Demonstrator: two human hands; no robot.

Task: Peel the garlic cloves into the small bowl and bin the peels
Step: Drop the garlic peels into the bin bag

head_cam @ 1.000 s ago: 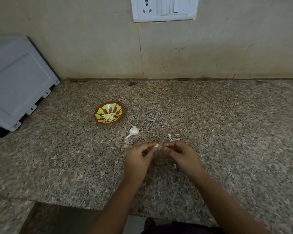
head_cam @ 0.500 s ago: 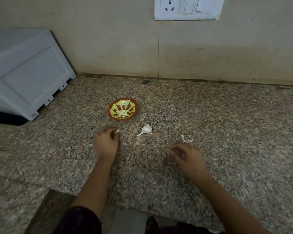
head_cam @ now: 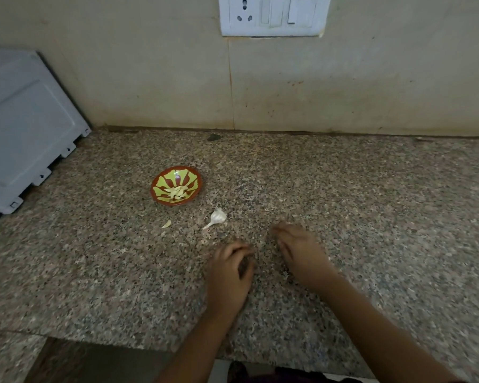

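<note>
Diff vs half a second ago: left hand is back from beside the bowl and now sits at centre, near the right hand. The small pale peeled garlic clove it was pinching now lies loose on the speckled brown granite surface. It is just short of the bowl on the near side, not in it. The right hand has slid forward and left over the spot where the thin white peel scraps lay. I can't make out the scraps now, as the hand is motion-blurred and covers that patch.

Hands: the left has its fingers curled under, low over the surface. I can't tell whether it holds anything. The right has its fingers stretched out, close together and pointing forward-left, with nothing visibly gripped.

Containers: one small round red-brown bowl with a yellow-green petal pattern, upright on the surface, left of centre. Inside it is a small heap of pale peeled cloves at the bottom.

The white papery garlic bulb remnant with a short stem lies on the surface between the bowl and the right hand, touching neither.

Rest: a grey-white plastic appliance casing stands at far left against the beige wall. A white socket-and-switch plate is on the wall up top.
</note>
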